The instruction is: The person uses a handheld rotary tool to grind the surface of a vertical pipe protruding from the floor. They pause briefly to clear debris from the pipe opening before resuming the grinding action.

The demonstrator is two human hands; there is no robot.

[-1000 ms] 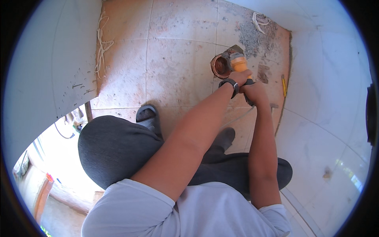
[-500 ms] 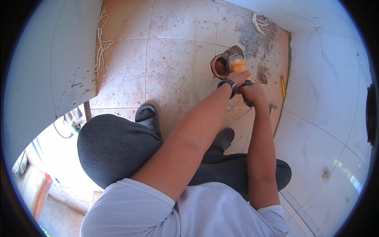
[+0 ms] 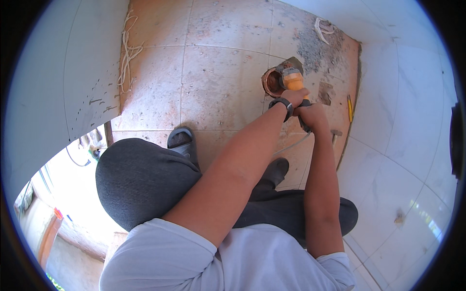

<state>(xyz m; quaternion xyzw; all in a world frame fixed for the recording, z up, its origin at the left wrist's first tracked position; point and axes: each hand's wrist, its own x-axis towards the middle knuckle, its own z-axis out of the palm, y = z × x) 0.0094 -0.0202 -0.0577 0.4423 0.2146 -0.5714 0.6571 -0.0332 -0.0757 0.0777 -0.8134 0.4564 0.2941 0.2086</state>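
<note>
Both hands grip an orange and black angle grinder [image 3: 293, 80] over the tiled floor. My left hand [image 3: 295, 96], with a dark watch on its wrist, is closed round the orange body just behind the grey head. Behind it, my right hand [image 3: 313, 116] wraps the dark rear grip, and a pale cord trails from that end. The grinder's head is at the right side of a round reddish-brown hole [image 3: 273, 82] cut through the floor tiles. The disc is mostly hidden behind the head, so I cannot tell whether it touches the rim.
Grey rubble [image 3: 318, 48] and a white cord loop [image 3: 322, 31] lie beyond the hole. A shallow broken patch [image 3: 325, 93], a yellow-handled tool [image 3: 350, 108] and a hammer [image 3: 335, 136] are along the right wall. White cord [image 3: 127, 60] lies by the left panel. My sandalled foot [image 3: 182, 144] is near.
The whole view has shifted slightly, so the floor appears a little to the right. Both hands keep their grip on the grinder, whose head stays at the hole's right side.
</note>
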